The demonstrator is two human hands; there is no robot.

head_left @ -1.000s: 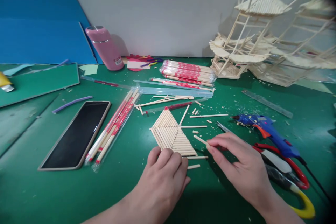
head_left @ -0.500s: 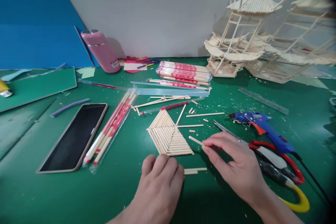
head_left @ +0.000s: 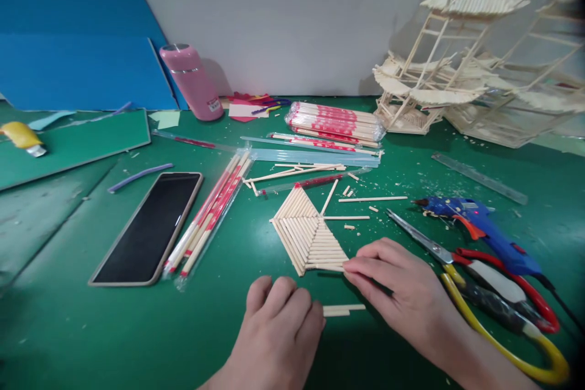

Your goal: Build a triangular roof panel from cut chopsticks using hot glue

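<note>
Broadly, the green surface [head_left: 68,329] carries one flat fan-shaped panel of pale wooden sticks [head_left: 307,234], glued side by side in angled sections and lying near the middle, just ahead of both hands. Right hand [head_left: 402,295] pinches its fingertips against the panel's near right corner. Left hand [head_left: 278,335] rests knuckles-up, fingers curled, just behind the panel. Two short loose wooden sticks [head_left: 342,309] lie between the hands.

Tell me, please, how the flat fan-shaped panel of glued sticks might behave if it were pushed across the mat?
The stick panel lies flat, so it would probably slide, not roll. Thin sticks suggest it is light, and perhaps fragile at its joints.
</note>
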